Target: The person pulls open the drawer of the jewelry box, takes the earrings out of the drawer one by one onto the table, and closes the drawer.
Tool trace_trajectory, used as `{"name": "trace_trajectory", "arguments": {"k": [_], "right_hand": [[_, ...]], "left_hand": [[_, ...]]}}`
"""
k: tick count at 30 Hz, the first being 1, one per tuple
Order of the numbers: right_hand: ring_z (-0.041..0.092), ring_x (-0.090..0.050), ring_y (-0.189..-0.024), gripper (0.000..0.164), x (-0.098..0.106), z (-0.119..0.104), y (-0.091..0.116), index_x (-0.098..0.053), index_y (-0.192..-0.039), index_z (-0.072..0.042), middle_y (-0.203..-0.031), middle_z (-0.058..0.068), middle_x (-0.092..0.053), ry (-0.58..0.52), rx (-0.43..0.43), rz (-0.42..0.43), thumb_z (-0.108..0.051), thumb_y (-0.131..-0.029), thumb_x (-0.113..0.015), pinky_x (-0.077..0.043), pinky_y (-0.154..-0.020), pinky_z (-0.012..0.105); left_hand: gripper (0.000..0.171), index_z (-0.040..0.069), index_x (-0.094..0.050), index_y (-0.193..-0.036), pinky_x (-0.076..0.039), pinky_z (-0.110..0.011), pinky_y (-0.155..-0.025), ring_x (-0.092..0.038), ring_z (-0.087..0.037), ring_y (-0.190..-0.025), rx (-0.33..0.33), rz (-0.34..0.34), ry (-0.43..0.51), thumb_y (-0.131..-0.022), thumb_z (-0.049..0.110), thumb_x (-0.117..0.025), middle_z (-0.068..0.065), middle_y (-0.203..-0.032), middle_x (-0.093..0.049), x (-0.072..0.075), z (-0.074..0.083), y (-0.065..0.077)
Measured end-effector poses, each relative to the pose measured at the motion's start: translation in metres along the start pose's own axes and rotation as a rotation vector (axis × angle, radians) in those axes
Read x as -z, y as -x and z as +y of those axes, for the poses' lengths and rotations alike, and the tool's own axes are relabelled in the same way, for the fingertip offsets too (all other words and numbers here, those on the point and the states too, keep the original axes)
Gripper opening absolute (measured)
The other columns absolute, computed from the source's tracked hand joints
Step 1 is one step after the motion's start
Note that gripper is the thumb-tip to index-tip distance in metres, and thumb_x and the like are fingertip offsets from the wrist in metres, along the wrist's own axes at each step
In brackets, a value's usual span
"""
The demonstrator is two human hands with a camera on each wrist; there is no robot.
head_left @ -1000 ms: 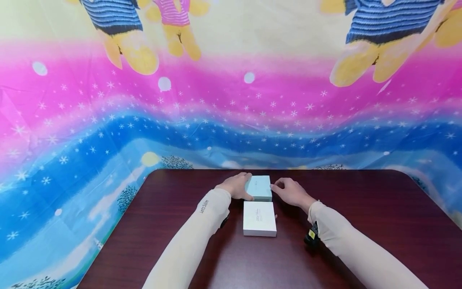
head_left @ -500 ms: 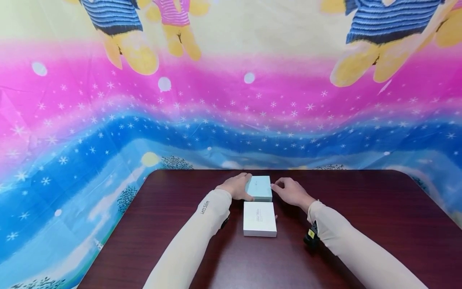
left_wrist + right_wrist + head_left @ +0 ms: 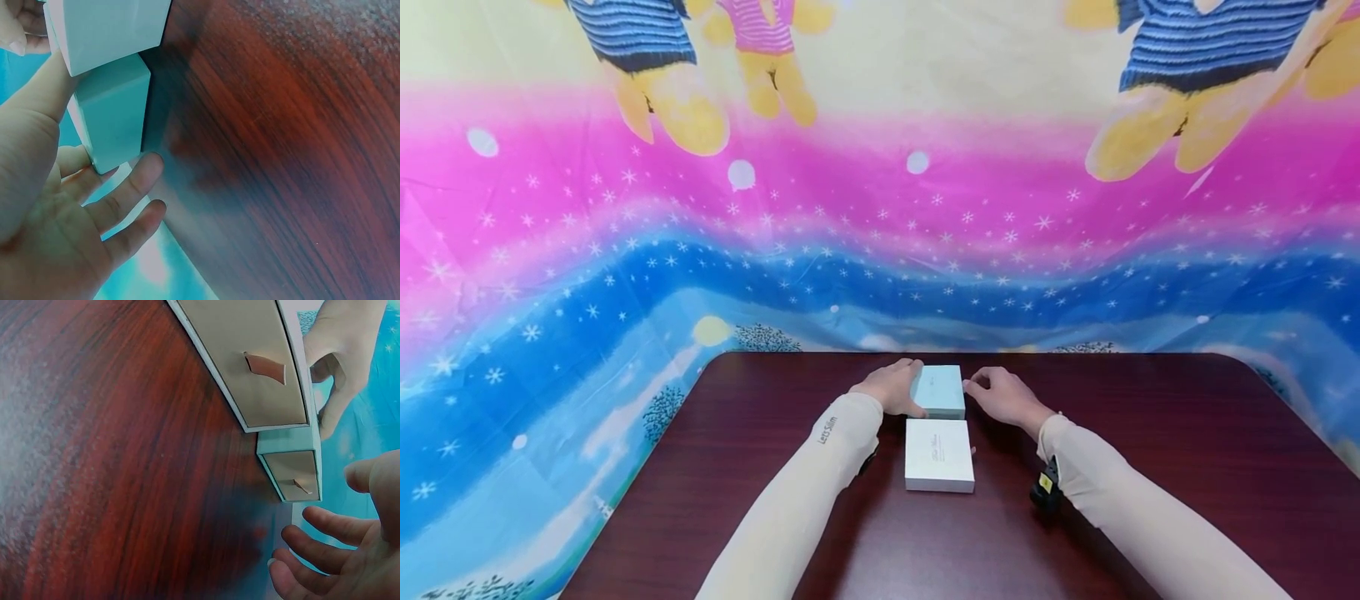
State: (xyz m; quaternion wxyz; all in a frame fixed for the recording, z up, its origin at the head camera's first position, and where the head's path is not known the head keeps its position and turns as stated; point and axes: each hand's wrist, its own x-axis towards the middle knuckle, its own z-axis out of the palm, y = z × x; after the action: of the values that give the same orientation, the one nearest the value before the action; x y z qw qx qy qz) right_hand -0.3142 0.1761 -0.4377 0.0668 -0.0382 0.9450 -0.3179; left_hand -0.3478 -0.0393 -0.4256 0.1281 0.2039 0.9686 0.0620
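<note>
A mint-green drawer box (image 3: 942,390) lies flat near the far side of the table. My left hand (image 3: 889,388) holds it from the left, with the thumb at its near side and fingers by its far side, as the left wrist view shows. Off its right side is my right hand (image 3: 1006,400), fingers loosely bent and apart from the box in the right wrist view. On that side the drawer front carries a small ribbon pull (image 3: 301,486). Just in front sits a white drawer box (image 3: 938,458) with grey lettering, its brown ribbon pull (image 3: 267,367) also facing right.
The dark red-brown wooden table (image 3: 737,533) has rounded far corners. A colourful printed cloth (image 3: 880,217) hangs right behind its far edge. Small dark cameras are worn on both wrists, the right one (image 3: 1047,487) plainly seen.
</note>
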Motion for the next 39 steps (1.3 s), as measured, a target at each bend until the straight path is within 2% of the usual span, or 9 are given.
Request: {"name": "trace_trajectory", "arguments": {"k": [7, 15, 21, 24, 29, 33, 39], "right_hand": [[0.028, -0.063, -0.104, 0.046, 0.002, -0.001, -0.001, -0.06, -0.135, 0.0, -0.132, 0.021, -0.063, -0.005, -0.004, -0.017, -0.034, -0.106, -0.05, -0.051, -0.089, 0.046], [0.033, -0.063, -0.114, 0.042, -0.001, 0.0, -0.005, -0.062, -0.132, 0.001, -0.131, 0.022, -0.064, -0.018, 0.007, -0.019, -0.03, -0.106, -0.05, -0.051, -0.094, 0.051], [0.033, -0.064, -0.113, 0.038, -0.005, 0.002, -0.005, -0.065, -0.128, 0.002, -0.129, 0.022, -0.066, -0.021, 0.041, -0.005, -0.025, -0.106, -0.05, -0.051, -0.095, 0.051], [0.031, -0.065, -0.108, 0.037, -0.006, 0.003, -0.006, -0.066, -0.127, 0.003, -0.128, 0.022, -0.066, -0.022, 0.057, 0.001, -0.023, -0.106, -0.05, -0.052, -0.092, 0.048], [0.025, -0.062, -0.09, 0.035, -0.008, 0.004, -0.007, -0.067, -0.125, 0.003, -0.125, 0.024, -0.067, -0.027, 0.07, -0.001, -0.019, -0.106, -0.049, -0.049, -0.081, 0.04], [0.02, -0.058, -0.078, 0.031, -0.008, 0.003, -0.007, -0.07, -0.122, 0.003, -0.117, 0.021, -0.069, -0.037, 0.069, 0.0, -0.016, -0.106, -0.05, -0.046, -0.075, 0.036], [0.019, -0.058, -0.077, 0.029, -0.011, 0.006, -0.007, -0.071, -0.119, 0.003, -0.112, 0.018, -0.071, -0.039, 0.091, -0.012, -0.014, -0.105, -0.051, -0.047, -0.074, 0.035]], "left_hand": [[0.099, 0.018, -0.022, -0.163, -0.038, -0.04, -0.119, -0.031, -0.021, -0.154, -0.015, -0.01, -0.013, -0.087, 0.05, -0.077, -0.005, -0.168, -0.026, 0.001, -0.001, 0.001], [0.098, 0.017, -0.023, -0.163, -0.039, -0.038, -0.118, -0.032, -0.021, -0.153, -0.01, -0.009, -0.033, -0.087, 0.049, -0.077, -0.004, -0.168, -0.027, 0.003, 0.001, 0.001], [0.097, 0.015, -0.024, -0.162, -0.041, -0.038, -0.117, -0.036, -0.021, -0.151, -0.015, -0.003, -0.043, -0.087, 0.048, -0.077, -0.005, -0.166, -0.031, 0.003, 0.003, 0.002], [0.097, 0.015, -0.025, -0.162, -0.042, -0.037, -0.116, -0.038, -0.021, -0.149, -0.015, 0.003, -0.04, -0.087, 0.048, -0.077, -0.005, -0.165, -0.032, 0.001, 0.002, 0.001], [0.098, 0.015, -0.025, -0.162, -0.042, -0.037, -0.116, -0.038, -0.02, -0.15, -0.017, 0.008, -0.043, -0.086, 0.049, -0.078, -0.005, -0.165, -0.032, -0.001, 0.001, -0.001], [0.099, 0.015, -0.025, -0.162, -0.042, -0.037, -0.115, -0.038, -0.021, -0.15, -0.016, 0.008, -0.052, -0.086, 0.049, -0.078, -0.005, -0.165, -0.032, -0.001, 0.001, -0.001], [0.099, 0.014, -0.026, -0.161, -0.043, -0.037, -0.115, -0.039, -0.021, -0.149, -0.016, 0.017, -0.056, -0.086, 0.049, -0.078, -0.006, -0.164, -0.034, -0.002, 0.001, -0.002]]}}
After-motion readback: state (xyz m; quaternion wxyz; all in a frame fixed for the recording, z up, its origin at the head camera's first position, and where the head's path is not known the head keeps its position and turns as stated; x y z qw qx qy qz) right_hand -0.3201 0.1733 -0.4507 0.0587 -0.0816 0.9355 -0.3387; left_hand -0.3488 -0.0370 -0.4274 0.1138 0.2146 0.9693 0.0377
